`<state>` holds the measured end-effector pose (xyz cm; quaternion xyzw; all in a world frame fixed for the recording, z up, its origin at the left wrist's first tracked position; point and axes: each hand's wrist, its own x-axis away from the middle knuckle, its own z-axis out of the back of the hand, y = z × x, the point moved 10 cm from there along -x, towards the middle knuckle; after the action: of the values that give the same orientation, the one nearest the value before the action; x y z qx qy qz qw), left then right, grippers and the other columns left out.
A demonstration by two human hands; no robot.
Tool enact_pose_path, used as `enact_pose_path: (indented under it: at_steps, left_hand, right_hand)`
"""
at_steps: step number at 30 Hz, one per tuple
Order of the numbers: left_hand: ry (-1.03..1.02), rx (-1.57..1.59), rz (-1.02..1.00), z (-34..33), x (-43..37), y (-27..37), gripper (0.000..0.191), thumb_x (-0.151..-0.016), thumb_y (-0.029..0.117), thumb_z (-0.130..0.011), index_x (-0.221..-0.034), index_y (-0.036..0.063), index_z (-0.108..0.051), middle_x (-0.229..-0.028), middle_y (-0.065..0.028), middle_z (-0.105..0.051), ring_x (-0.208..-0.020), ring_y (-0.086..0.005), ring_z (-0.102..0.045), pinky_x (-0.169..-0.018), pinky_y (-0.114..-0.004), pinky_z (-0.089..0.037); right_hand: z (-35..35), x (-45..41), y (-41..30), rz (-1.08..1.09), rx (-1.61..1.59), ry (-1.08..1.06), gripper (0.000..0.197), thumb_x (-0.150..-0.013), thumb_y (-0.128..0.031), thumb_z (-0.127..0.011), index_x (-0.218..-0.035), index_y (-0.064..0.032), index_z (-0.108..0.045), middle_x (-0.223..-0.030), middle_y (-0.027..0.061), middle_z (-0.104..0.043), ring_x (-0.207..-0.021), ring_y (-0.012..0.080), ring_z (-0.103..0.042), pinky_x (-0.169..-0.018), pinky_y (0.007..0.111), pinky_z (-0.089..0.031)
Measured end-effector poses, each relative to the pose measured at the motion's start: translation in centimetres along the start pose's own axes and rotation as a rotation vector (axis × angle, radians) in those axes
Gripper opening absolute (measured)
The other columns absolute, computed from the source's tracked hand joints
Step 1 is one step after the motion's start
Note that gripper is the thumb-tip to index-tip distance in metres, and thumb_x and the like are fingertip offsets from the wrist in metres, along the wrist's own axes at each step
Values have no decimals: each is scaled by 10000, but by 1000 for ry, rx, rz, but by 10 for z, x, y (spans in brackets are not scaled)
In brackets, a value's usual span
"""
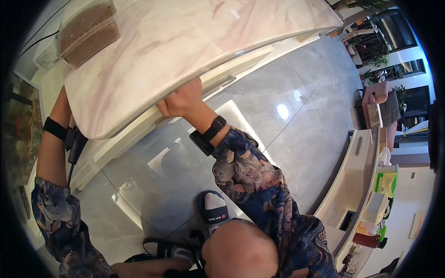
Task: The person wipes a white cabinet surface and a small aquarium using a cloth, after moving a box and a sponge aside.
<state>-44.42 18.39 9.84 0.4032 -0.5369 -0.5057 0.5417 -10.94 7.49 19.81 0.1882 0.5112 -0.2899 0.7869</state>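
Before me is a marble-patterned tabletop (167,45) with a rounded corner. My right hand (184,99) has its fingers curled at the table's front edge; the fingertips are tucked beneath it, so what they touch is hidden. My left forearm reaches up along the table's left end, and the left hand itself is hidden behind the corner. A black strap with a dark device (71,137) and a cable sits at the left wrist. Another black strap (215,128) with a dark box is on the right wrist. On the tabletop's far left rests a clear plastic container (88,33) of brown granules.
A white box with a printed label (48,57) stands beside the container. Below the tabletop is a drawer front with a long handle (219,87). At the right, a long cabinet (354,166) carries packages and bottles. Plants stand farther back. Slippered feet are on the grey tile floor (299,93).
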Motion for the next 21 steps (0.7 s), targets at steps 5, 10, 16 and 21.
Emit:
enact_pose_path:
  at_steps: [5, 10, 16, 21]
  left_hand:
    - [8, -45, -28, -4, -2, 11, 502, -1050, 312, -453, -1456, 18, -427, -1401, -97, -539, -1237, -181, -535, -1036, -313, -440]
    - [-7, -68, -56, -21, -9, 21, 498, -1050, 311, -453, -1454, 20, -430, -1402, -99, -539, -1240, -183, -533, -1041, -316, -438]
    - [-2, -91, -57, -23, 0, 33, 494, -1050, 310, -452, -1452, 23, -433, -1404, -101, -537, -1243, -185, -531, -1047, -319, -436]
    - [14, -95, -41, -15, 11, 36, 491, -1050, 309, -452, -1450, 25, -436, -1405, -103, -537, -1246, -187, -529, -1052, -322, -434]
  right_hand:
    - [5, -7, 2, 18, 24, 25, 260, -631, -276, -709, -828, -107, -718, -994, 109, -681, -915, 308, -635, -819, 451, -493]
    - [3, -4, 10, -2, 34, 27, 331, -650, -243, -652, -922, -78, -742, -1013, 122, -705, -948, 335, -665, -837, 480, -509]
    - [7, -16, -1, -82, -42, 108, 276, -668, -234, -607, -846, -78, -749, -955, 113, -713, -893, 306, -674, -839, 454, -510]
    - [22, -24, 5, -111, -65, 215, 238, -638, -271, -626, -729, -92, -755, -868, 89, -731, -793, 265, -693, -738, 410, -541]
